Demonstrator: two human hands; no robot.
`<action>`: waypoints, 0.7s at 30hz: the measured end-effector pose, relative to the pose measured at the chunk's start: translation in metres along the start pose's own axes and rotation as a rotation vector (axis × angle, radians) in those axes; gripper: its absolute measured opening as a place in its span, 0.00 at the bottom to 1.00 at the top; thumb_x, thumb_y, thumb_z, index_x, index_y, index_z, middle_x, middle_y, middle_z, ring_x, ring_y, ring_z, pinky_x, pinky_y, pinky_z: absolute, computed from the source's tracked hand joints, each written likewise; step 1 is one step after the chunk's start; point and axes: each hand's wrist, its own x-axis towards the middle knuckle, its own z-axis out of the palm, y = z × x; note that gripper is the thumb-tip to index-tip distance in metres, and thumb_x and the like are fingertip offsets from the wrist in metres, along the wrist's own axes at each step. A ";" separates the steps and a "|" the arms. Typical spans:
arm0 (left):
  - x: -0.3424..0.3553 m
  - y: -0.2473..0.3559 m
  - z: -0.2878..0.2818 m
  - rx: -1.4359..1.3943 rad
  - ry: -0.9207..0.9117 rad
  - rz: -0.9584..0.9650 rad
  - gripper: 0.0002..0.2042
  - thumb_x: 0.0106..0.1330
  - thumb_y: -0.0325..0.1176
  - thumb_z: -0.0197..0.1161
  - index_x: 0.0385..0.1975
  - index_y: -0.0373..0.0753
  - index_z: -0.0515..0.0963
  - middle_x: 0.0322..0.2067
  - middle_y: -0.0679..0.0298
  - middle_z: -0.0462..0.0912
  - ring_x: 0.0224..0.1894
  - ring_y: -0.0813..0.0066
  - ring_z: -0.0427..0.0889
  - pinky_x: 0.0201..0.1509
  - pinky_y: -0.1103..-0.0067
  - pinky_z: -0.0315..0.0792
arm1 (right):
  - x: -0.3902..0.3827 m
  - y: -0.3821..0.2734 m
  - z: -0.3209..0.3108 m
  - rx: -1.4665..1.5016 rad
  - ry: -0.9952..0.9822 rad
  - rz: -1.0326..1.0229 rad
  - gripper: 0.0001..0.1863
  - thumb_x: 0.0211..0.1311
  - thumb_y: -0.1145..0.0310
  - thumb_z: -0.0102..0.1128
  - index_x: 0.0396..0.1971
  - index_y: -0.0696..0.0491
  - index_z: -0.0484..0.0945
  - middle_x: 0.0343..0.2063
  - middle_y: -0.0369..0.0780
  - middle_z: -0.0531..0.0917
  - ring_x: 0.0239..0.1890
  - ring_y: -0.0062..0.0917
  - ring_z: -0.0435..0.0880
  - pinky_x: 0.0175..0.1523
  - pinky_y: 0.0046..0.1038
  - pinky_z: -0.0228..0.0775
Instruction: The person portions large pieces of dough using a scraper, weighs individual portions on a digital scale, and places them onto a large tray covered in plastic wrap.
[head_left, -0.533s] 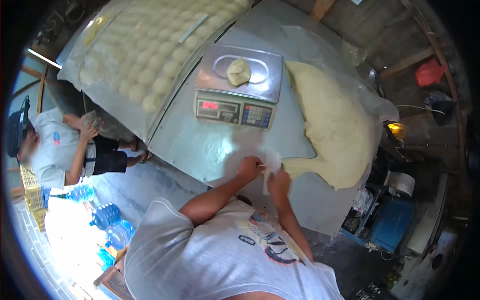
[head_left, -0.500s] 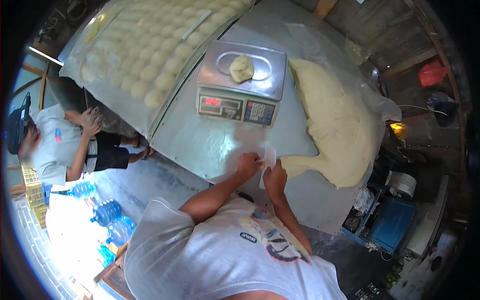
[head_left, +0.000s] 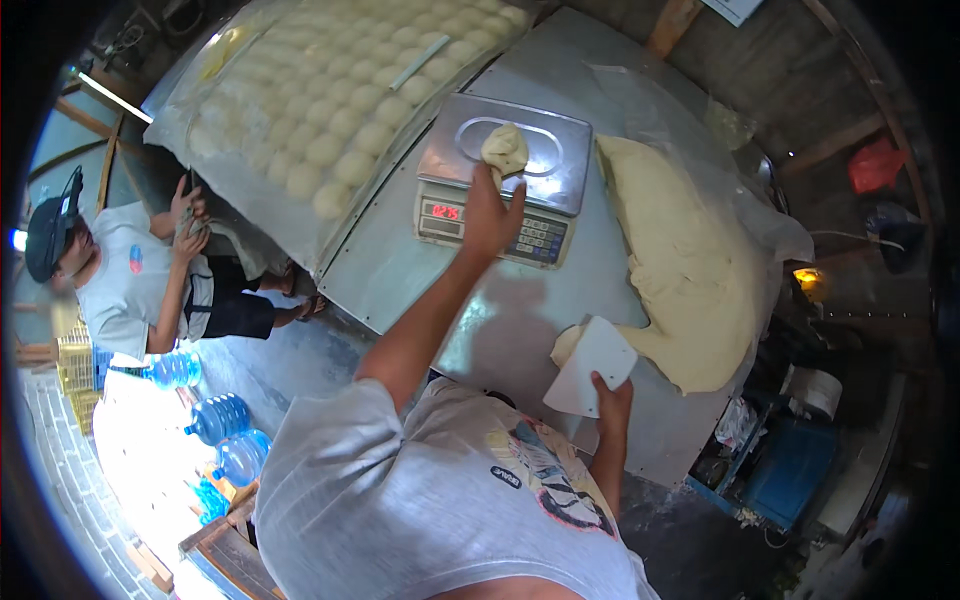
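On the steel pan of a digital scale (head_left: 570, 185) rests a pale lump of dough (head_left: 505, 146). My left hand (head_left: 488, 218) reaches to the pan, its thumb and fingers around a small piece of dough (head_left: 497, 177) at the lump's near edge. Lower right, my right hand (head_left: 612, 398) grips a flat white dough scraper (head_left: 592, 365) by its edge. The scraper is tilted over the narrow end of a large mass of dough (head_left: 690, 270) and partly hides it. That mass spreads over the right side of the metal-topped table (head_left: 390, 290).
Many round dough balls (head_left: 325, 150) lie in rows under clear plastic at the far left, with a pale stick (head_left: 420, 62) on top. Another person (head_left: 150, 270) stands left of the table. Blue water bottles (head_left: 217, 420) sit on the floor below.
My left hand has gone from the dough's narrow end up to the lump on the scale. My right hand has shifted right and down with the scraper, now seen broadside.
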 end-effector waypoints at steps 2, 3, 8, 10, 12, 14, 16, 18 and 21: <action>0.047 0.006 0.005 0.163 0.133 0.134 0.24 0.60 0.31 0.62 0.53 0.29 0.63 0.50 0.40 0.70 0.54 0.43 0.71 0.56 0.55 0.63 | -0.007 -0.011 -0.019 0.105 0.078 -0.028 0.23 0.57 0.79 0.64 0.53 0.62 0.72 0.46 0.42 0.81 0.47 0.27 0.80 0.53 0.29 0.71; 0.063 0.001 0.009 0.154 0.130 0.141 0.24 0.60 0.31 0.62 0.53 0.29 0.63 0.50 0.40 0.70 0.54 0.43 0.71 0.56 0.55 0.63 | -0.012 -0.015 -0.026 0.202 0.136 -0.050 0.24 0.57 0.80 0.63 0.54 0.63 0.71 0.47 0.42 0.81 0.48 0.28 0.80 0.53 0.29 0.71; 0.061 -0.020 0.034 0.607 0.015 0.144 0.27 0.59 0.32 0.63 0.57 0.30 0.66 0.56 0.46 0.70 0.59 0.45 0.68 0.61 0.56 0.60 | -0.031 -0.001 -0.055 0.302 0.251 -0.083 0.26 0.58 0.81 0.61 0.58 0.63 0.68 0.51 0.43 0.79 0.51 0.30 0.78 0.57 0.30 0.68; 0.021 0.008 0.034 0.437 0.076 0.238 0.19 0.62 0.33 0.59 0.51 0.31 0.70 0.51 0.48 0.75 0.52 0.47 0.74 0.55 0.57 0.65 | -0.040 0.009 -0.060 0.310 0.343 -0.119 0.26 0.58 0.80 0.62 0.58 0.63 0.68 0.51 0.43 0.79 0.52 0.30 0.78 0.58 0.31 0.67; -0.051 0.003 0.044 0.055 -0.126 0.055 0.13 0.65 0.33 0.55 0.45 0.33 0.72 0.41 0.51 0.78 0.40 0.48 0.78 0.45 0.60 0.70 | -0.041 0.002 -0.055 0.334 0.324 -0.062 0.26 0.58 0.81 0.62 0.58 0.63 0.68 0.52 0.44 0.78 0.53 0.30 0.77 0.58 0.30 0.67; -0.146 -0.037 0.073 0.488 -0.863 0.346 0.14 0.59 0.32 0.63 0.44 0.37 0.76 0.41 0.54 0.81 0.43 0.50 0.79 0.48 0.63 0.73 | -0.039 -0.006 -0.047 0.336 0.271 0.001 0.26 0.58 0.82 0.61 0.58 0.63 0.68 0.53 0.44 0.77 0.54 0.30 0.77 0.59 0.30 0.66; -0.206 -0.014 0.067 -0.056 -0.858 0.091 0.18 0.54 0.33 0.69 0.45 0.37 0.78 0.43 0.57 0.82 0.43 0.58 0.82 0.47 0.68 0.76 | -0.025 -0.011 -0.041 0.212 0.213 -0.096 0.25 0.57 0.78 0.64 0.56 0.63 0.70 0.49 0.42 0.80 0.50 0.31 0.79 0.56 0.31 0.69; -0.214 -0.012 0.068 -0.071 -0.883 0.103 0.19 0.52 0.33 0.72 0.45 0.36 0.78 0.42 0.59 0.83 0.39 0.60 0.84 0.43 0.69 0.78 | -0.013 -0.032 -0.027 -0.013 0.138 -0.158 0.25 0.56 0.77 0.64 0.54 0.63 0.71 0.46 0.44 0.82 0.48 0.32 0.81 0.54 0.32 0.70; -0.207 -0.013 0.057 -0.101 -1.049 -0.303 0.19 0.51 0.32 0.72 0.43 0.35 0.78 0.36 0.59 0.85 0.37 0.60 0.85 0.43 0.69 0.78 | -0.011 -0.062 0.001 -0.415 0.074 -0.335 0.22 0.55 0.75 0.65 0.51 0.63 0.73 0.39 0.49 0.84 0.43 0.37 0.84 0.49 0.34 0.73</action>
